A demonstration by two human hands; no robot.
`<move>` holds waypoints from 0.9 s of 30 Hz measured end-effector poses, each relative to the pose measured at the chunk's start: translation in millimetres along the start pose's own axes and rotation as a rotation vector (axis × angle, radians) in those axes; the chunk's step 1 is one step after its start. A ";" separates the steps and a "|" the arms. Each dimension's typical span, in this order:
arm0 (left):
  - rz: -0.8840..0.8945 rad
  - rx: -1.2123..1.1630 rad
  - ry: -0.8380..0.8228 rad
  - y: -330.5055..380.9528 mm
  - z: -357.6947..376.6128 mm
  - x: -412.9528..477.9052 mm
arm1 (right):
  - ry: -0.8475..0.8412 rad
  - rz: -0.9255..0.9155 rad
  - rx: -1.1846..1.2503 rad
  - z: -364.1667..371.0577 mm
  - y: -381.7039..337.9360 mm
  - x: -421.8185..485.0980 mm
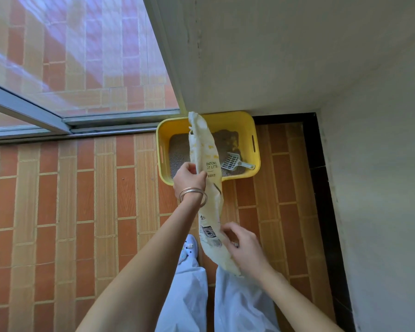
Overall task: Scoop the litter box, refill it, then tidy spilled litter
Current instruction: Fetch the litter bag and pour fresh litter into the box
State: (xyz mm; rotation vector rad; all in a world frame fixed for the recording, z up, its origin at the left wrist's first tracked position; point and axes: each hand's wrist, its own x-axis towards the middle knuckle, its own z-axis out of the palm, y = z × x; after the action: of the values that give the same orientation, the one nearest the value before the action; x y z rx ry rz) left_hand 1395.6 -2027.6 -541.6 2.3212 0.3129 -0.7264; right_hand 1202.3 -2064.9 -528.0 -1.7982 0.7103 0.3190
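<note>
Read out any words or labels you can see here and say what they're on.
"BENTON" (second letter unclear), cut off at a fold, on the litter bag.
"CAT LITTE", also cut off, on the line below.
Small characters, a logo and a code panel elsewhere on the bag: too small to read.
Litter box and scoop: no text visible.

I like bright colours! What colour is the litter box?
Yellow: the litter box shows clearly in the head view.
</note>
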 end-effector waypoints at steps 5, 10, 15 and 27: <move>0.063 0.026 -0.034 -26.3 -11.7 -16.0 | 0.004 0.210 0.335 -22.9 -24.4 22.2; 0.204 0.050 -0.043 -70.2 -4.9 -63.9 | 0.181 0.195 0.566 -47.2 -67.4 50.9; 0.329 0.073 -0.016 -101.4 7.7 -107.9 | 0.244 0.322 0.629 -74.4 -82.8 54.2; 0.349 0.171 -0.551 -83.1 -17.9 -122.4 | 0.317 0.439 0.449 -98.7 -71.1 9.5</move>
State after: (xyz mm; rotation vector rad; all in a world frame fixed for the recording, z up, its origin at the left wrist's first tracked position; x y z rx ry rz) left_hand 1269.8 -1957.0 -504.3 2.1354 -0.4038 -1.1959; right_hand 1240.3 -2145.5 -444.7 -1.2653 1.2969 0.1433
